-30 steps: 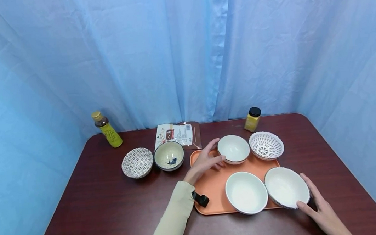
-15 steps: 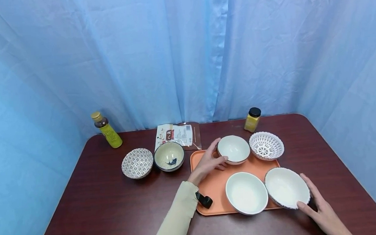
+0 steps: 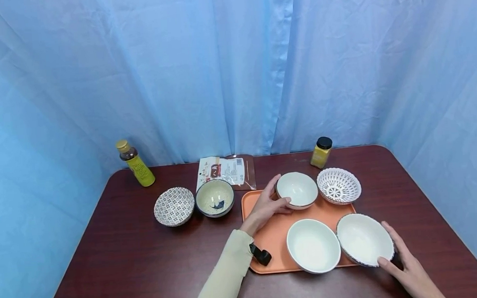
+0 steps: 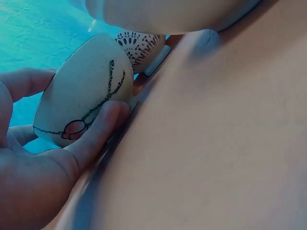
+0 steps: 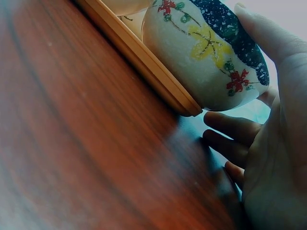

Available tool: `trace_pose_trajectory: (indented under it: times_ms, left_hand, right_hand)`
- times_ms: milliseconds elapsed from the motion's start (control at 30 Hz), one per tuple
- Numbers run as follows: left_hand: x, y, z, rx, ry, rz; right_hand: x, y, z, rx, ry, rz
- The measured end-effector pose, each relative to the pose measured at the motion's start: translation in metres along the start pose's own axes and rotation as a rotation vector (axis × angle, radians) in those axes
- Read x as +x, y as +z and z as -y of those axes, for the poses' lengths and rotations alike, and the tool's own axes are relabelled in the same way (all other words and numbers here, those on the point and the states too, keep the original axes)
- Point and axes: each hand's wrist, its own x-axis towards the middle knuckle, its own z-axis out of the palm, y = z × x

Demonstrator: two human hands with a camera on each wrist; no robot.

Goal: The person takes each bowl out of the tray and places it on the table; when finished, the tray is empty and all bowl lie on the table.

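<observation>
My left hand (image 3: pixel 269 208) holds a small white bowl (image 3: pixel 298 188) by its left side, at the back of the orange tray (image 3: pixel 269 242). In the left wrist view the thumb presses the outer wall of that bowl (image 4: pixel 91 91), which bears a dark line drawing; other fingers reach round its far side. My right hand (image 3: pixel 408 266) grips a larger white bowl (image 3: pixel 364 239) at the tray's front right corner. The right wrist view shows this bowl (image 5: pixel 206 57) with painted flowers and a dark speckled rim band, thumb near the rim, several fingers below it.
Another white bowl (image 3: pixel 313 246) and a black-and-white patterned bowl (image 3: pixel 339 185) are also on the tray. To the left stand a grid-patterned bowl (image 3: pixel 174 206) and a fish bowl (image 3: pixel 214 198). Behind are a food packet (image 3: pixel 231 169), a green bottle (image 3: pixel 138 165) and a yellow jar (image 3: pixel 321 153).
My left hand and forearm have shifted slightly right, closer against the small bowl. The right hand keeps its place on the larger bowl, and the bowls have hardly moved.
</observation>
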Motion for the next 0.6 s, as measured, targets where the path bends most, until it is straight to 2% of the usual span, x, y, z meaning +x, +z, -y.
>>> trace_pose_trajectory:
  times_ms: [267,600]
  left_hand:
    - [0.0004,-0.0016,0.0033,-0.028,0.024,-0.055]
    - [-0.0036,-0.0036,0.0022,-0.048,0.024,-0.102]
  right_hand:
    - [-0.0005,0.0,0.0002,0.002,0.008,0.005]
    - [-0.002,-0.0006,0.0018,0.001,0.004,0.004]
